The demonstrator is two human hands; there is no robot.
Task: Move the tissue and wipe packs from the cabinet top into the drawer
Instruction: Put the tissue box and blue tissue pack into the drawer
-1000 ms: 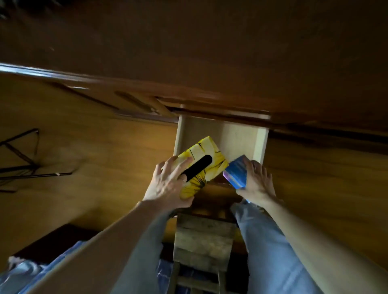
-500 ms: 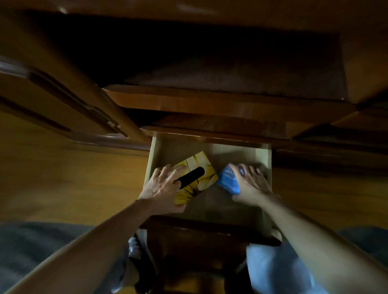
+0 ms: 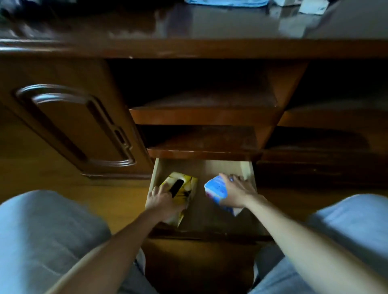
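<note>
**A:** Where are your hands right now?

**B:** Both are down inside the open drawer (image 3: 201, 209), the pale wooden one pulled out below the two open shelves (image 3: 201, 144) of the dark cabinet (image 3: 69, 126). Your left hand (image 3: 161, 202) lies over the near end of the yellow tissue box (image 3: 181, 193), fingers curled onto its top beside the black slot, so it grips that box. The box sits against the drawer's left wall, its long side running away from you.

**A:** And the other one?

**B:** Your right hand (image 3: 236, 192) is wrapped over the blue-and-white wipe pack (image 3: 217, 191), fingers spread across its far side and thumb on the near side, so it holds the pack. The pack is tilted, its left end raised, and it is on the right half of the drawer. Whether its lower edge touches the drawer floor, you cannot tell from here.

**A:** Are the two things touching?

**B:** No. A strip of bare drawer floor shows between the box and the pack.

**A:** What else is in view?

**B:** Your knees in light trousers (image 3: 48, 235) on either side, the closed cabinet door (image 3: 84, 128) with its raised moulding to the left, and the glossy cabinet top (image 3: 189, 27) above, with something blue (image 3: 225, 2) and something white at its far edge, too blurred to name.
</note>
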